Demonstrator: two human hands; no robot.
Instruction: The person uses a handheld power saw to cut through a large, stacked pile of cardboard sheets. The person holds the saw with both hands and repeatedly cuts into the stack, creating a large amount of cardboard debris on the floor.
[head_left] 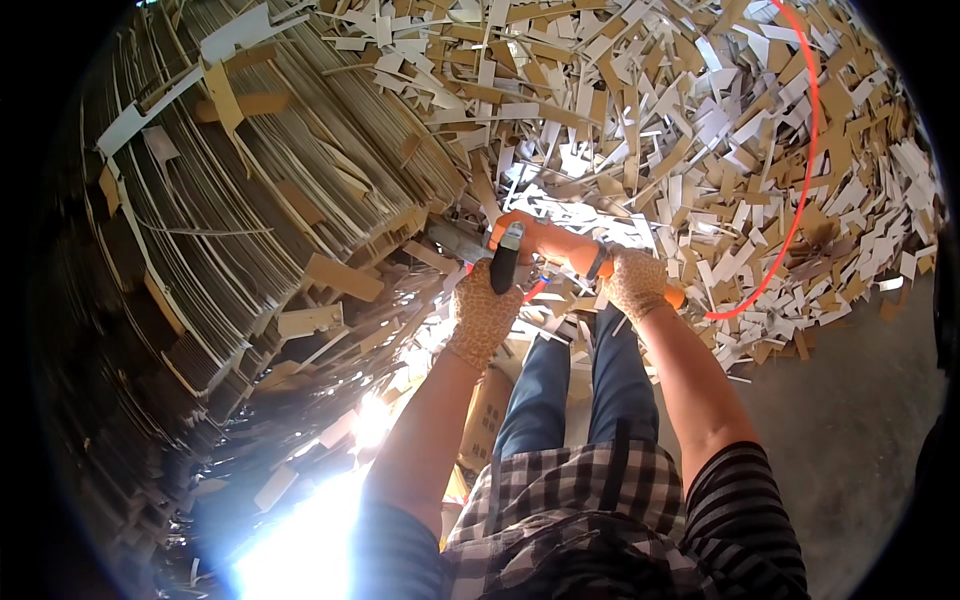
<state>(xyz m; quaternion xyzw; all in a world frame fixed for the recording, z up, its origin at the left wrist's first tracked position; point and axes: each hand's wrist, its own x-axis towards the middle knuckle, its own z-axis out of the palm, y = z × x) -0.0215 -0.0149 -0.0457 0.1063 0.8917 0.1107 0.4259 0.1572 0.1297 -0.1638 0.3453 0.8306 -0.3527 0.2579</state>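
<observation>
Both my hands wear speckled work gloves and grip an orange power tool (548, 243) in front of my knees. My left hand (483, 312) is closed around its black side handle (505, 262). My right hand (636, 283) holds the orange rear grip. The tool's metal front end (455, 241) points left at the edge of a tall stack of cardboard sheets (250, 190). A red hose (806, 150) runs from the tool's rear in an arc to the upper right.
A big heap of brown and white cardboard offcuts (680, 110) covers the ground ahead and to the right. Bare grey concrete floor (850, 400) lies at the right. Strong sun glare (300, 540) washes out the lower left. My jeans-clad legs (570, 380) are below the tool.
</observation>
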